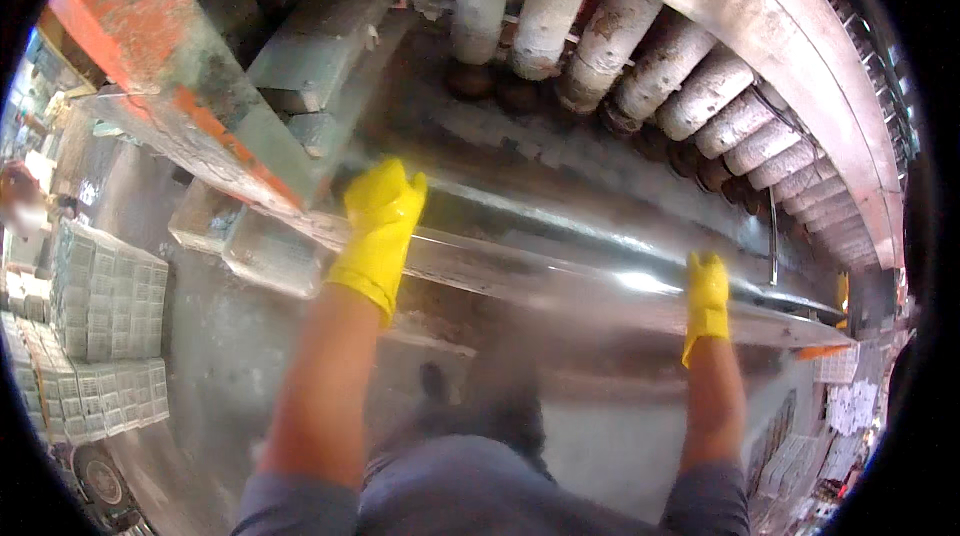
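While latticed crates point(110, 291) stand stacked on the floor at the far left, a steel beam patched with orange paint point(150, 16) rises beside the left end of a long metal ledge point(470, 261). Below that end, on the near side of the ledge, sits a pale, frosty-looking block point(275, 256).

Next comes the left hand point(382, 211) in a yellow glove, just past the ledge's far edge. Its fingers look curled shut on a shiny metal bar point(580, 227), close to the bar's left visible end; the underside of this grip is hidden.

From there the bar leads away to the right, its long axis crosswise to the person's body and roughly following the ledge, just beyond its far edge. A dark strip shows between bar and ledge toward the left. On the bar's far side, a row of thick, crusted cylinders point(605, 36) hangs in a curve, apart from both hands.

Farther right, the right hand point(708, 296), also gloved in yellow, appears closed around the same bar, thumb and palm side unclear. This hand is the nearer one to the bar's right end, which reaches on beyond it toward the ledge's right end. A thin rod point(773, 241) stands upright past the right hand, and more crates point(790, 461) lie at the lower right.
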Available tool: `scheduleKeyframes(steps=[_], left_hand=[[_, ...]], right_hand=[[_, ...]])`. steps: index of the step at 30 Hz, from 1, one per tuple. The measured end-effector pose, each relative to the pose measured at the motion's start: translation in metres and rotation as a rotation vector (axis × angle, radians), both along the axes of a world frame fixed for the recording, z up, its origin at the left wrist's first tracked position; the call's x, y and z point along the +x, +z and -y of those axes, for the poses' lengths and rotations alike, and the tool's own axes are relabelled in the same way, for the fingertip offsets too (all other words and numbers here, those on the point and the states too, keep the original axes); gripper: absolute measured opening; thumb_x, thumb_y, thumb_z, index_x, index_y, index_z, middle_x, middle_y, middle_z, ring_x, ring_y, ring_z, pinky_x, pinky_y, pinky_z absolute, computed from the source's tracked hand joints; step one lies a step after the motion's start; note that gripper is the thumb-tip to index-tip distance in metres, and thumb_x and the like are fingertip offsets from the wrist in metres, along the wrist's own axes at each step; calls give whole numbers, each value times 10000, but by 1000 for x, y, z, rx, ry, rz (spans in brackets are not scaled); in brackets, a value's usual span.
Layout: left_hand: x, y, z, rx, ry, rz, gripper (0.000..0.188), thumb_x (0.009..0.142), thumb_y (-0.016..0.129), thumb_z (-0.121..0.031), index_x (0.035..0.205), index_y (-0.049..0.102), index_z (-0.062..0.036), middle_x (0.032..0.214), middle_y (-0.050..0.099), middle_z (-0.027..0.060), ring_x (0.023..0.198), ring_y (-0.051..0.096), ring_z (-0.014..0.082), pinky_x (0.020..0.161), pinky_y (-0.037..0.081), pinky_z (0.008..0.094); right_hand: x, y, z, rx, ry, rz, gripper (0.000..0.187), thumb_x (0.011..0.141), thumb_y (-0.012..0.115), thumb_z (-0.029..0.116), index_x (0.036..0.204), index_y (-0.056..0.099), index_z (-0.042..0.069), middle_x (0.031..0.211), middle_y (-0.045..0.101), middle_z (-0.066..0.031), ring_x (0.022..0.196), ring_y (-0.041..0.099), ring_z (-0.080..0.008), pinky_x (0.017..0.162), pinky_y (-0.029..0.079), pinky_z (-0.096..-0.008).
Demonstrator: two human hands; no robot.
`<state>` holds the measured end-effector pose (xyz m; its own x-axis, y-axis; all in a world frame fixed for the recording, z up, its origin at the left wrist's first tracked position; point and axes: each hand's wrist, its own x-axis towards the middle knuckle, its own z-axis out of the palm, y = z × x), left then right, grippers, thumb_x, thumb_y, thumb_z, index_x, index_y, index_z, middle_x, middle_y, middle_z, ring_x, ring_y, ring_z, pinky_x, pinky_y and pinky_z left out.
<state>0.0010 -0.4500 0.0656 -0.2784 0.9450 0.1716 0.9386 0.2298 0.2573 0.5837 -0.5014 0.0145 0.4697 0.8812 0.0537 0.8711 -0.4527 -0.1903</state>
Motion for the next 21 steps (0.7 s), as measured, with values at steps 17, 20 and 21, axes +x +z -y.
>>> scheduleKeyframes(steps=[17, 20, 21], left_hand=[[-2, -9, -67, -89, 57, -10, 547, 880, 667, -497, 1231, 686, -79, 1195, 705, 184, 1120, 663, 355, 968, 516, 454], [2, -5, -74, -125, 84, -6, 560, 881, 662, -506, 1241, 680, -77, 1206, 701, 185, 1124, 662, 353, 967, 517, 454], [3, -4, -77, -139, 83, -13, 563, 881, 660, -506, 1244, 678, -76, 1205, 701, 188, 1123, 663, 353, 967, 517, 455]], right_hand=[[-27, -1, -77, 13, -21, -138, 561, 910, 643, 447, 1290, 638, 34, 1180, 711, -177, 993, 719, -325, 806, 595, -421], [-31, 8, -86, 20, -32, -192, 555, 910, 642, 441, 1293, 636, 39, 1183, 710, -178, 996, 719, -319, 805, 595, -426], [-33, 9, -89, 35, -33, -210, 552, 911, 641, 440, 1292, 638, 40, 1173, 713, -177, 993, 719, -320, 801, 595, -422]])
